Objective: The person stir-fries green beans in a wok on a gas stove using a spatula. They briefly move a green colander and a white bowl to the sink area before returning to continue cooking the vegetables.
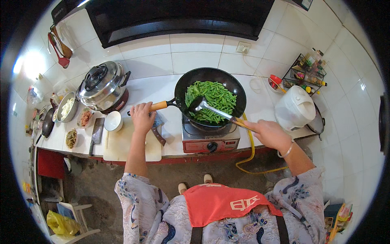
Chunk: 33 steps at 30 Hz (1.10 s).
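Observation:
A black wok (237,87) sits on a single-burner gas stove (195,145), holding a heap of cut green beans (215,93). My left hand (143,118) is closed round the wok's wooden handle (159,105), to the left of the pan. In my right hand (271,134) is the wood-ended handle of a metal wok spatula (213,109). Its blade rests among the beans on their left side, dark on the face that shows. Under my left forearm lies a pale cutting board (118,144), with a dark-handled knife (158,136) beside it, its blade partly hidden.
Left of the board are a cleaver (96,132), a white bowl (113,121), small dishes of chopped food (72,138) and a lidded steel pot (101,87). A white rice cooker (295,106) and a condiment rack (304,75) stand right. A yellow gas hose (252,150) hangs past the counter edge.

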Each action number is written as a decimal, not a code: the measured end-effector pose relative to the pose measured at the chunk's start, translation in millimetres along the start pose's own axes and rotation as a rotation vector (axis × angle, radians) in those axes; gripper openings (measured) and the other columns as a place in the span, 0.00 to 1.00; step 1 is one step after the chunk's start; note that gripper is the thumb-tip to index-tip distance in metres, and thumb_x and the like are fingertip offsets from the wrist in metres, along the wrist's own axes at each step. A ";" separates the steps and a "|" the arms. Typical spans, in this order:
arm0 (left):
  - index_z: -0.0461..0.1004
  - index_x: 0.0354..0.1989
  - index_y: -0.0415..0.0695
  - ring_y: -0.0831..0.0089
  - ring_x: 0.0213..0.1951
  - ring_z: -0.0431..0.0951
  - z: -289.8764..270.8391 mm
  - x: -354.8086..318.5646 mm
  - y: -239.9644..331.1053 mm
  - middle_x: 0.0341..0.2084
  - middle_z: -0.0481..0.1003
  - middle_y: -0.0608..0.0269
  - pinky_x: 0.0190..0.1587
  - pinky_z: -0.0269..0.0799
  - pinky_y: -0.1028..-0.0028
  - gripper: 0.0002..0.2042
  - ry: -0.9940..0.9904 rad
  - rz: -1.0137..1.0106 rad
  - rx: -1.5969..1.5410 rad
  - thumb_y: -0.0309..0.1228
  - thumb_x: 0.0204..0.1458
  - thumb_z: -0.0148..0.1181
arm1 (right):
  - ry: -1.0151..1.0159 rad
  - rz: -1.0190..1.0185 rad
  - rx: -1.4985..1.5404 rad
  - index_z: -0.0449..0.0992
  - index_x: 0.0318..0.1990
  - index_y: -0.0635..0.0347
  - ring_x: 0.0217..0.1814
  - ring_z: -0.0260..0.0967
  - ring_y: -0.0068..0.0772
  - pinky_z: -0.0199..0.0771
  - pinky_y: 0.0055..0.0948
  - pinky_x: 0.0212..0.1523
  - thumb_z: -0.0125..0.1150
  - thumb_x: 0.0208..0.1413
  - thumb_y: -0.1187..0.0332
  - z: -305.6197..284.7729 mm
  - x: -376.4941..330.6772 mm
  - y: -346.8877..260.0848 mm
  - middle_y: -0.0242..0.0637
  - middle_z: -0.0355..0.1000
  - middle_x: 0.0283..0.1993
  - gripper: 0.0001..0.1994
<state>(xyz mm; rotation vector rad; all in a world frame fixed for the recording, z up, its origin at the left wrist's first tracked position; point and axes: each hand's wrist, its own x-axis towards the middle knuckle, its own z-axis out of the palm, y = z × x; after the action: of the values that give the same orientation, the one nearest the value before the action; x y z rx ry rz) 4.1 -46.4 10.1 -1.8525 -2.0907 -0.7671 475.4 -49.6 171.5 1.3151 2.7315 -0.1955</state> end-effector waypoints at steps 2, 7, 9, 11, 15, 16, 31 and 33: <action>0.75 0.50 0.52 0.61 0.51 0.71 1.1 -1.5 -2.6 0.42 0.75 0.64 0.62 0.54 0.53 0.21 0.011 0.006 0.021 0.37 0.44 0.67 | -0.010 0.035 -0.017 0.69 0.61 0.42 0.37 0.72 0.52 0.72 0.49 0.38 0.56 0.53 0.70 -9.3 -25.6 4.8 0.47 0.72 0.32 0.25; 0.75 0.50 0.52 0.61 0.50 0.71 3.1 -2.4 -3.6 0.42 0.75 0.64 0.62 0.55 0.54 0.21 0.039 0.031 0.020 0.37 0.44 0.67 | 0.024 0.103 0.001 0.73 0.59 0.42 0.37 0.72 0.52 0.72 0.48 0.39 0.57 0.52 0.69 -38.3 -70.5 20.8 0.47 0.73 0.34 0.23; 0.75 0.50 0.52 0.61 0.50 0.71 0.7 -2.1 -1.9 0.42 0.75 0.64 0.62 0.54 0.54 0.21 0.038 0.039 0.017 0.37 0.45 0.67 | 0.118 0.076 0.066 0.73 0.58 0.44 0.38 0.72 0.53 0.72 0.48 0.40 0.59 0.52 0.69 -31.8 -72.7 23.9 0.48 0.74 0.35 0.23; 0.75 0.50 0.52 0.61 0.50 0.71 0.3 -1.0 -0.4 0.42 0.75 0.64 0.62 0.54 0.54 0.21 0.031 0.032 0.018 0.37 0.45 0.67 | 0.096 0.125 0.082 0.74 0.57 0.45 0.39 0.72 0.54 0.72 0.48 0.41 0.60 0.51 0.69 -21.2 -70.6 21.9 0.48 0.75 0.37 0.23; 0.75 0.52 0.52 0.62 0.51 0.71 0.5 1.4 -0.2 0.43 0.75 0.64 0.62 0.54 0.54 0.23 0.014 0.030 0.029 0.37 0.44 0.67 | 0.021 0.187 0.081 0.74 0.57 0.47 0.42 0.73 0.55 0.73 0.48 0.43 0.61 0.52 0.67 -10.0 -63.4 13.5 0.48 0.76 0.39 0.22; 0.74 0.52 0.52 0.62 0.51 0.71 1.2 0.8 -2.0 0.43 0.75 0.64 0.62 0.54 0.54 0.23 0.003 0.033 0.029 0.37 0.44 0.67 | 0.052 0.162 0.097 0.74 0.57 0.47 0.43 0.73 0.55 0.73 0.48 0.43 0.61 0.52 0.67 -10.5 -63.2 14.0 0.48 0.76 0.39 0.22; 0.73 0.53 0.53 0.60 0.52 0.71 0.0 -0.7 -5.0 0.44 0.75 0.63 0.62 0.53 0.52 0.24 -0.025 0.051 0.054 0.39 0.44 0.66 | 0.261 0.127 0.290 0.72 0.59 0.47 0.40 0.74 0.55 0.73 0.48 0.43 0.60 0.52 0.68 16.8 -32.2 6.7 0.51 0.76 0.38 0.23; 0.74 0.53 0.53 0.60 0.53 0.71 -2.6 -1.1 -1.2 0.45 0.75 0.62 0.64 0.50 0.47 0.23 -0.040 0.002 0.081 0.39 0.45 0.65 | 0.280 0.185 0.253 0.70 0.61 0.47 0.40 0.74 0.55 0.73 0.49 0.42 0.59 0.53 0.68 36.8 0.5 -0.1 0.51 0.76 0.37 0.25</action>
<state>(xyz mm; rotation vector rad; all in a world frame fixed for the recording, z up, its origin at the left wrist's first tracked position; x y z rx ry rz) 2.7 -48.8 11.4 -1.8415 -2.1107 -0.6399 476.4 -55.2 135.1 1.7769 2.8589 -0.3782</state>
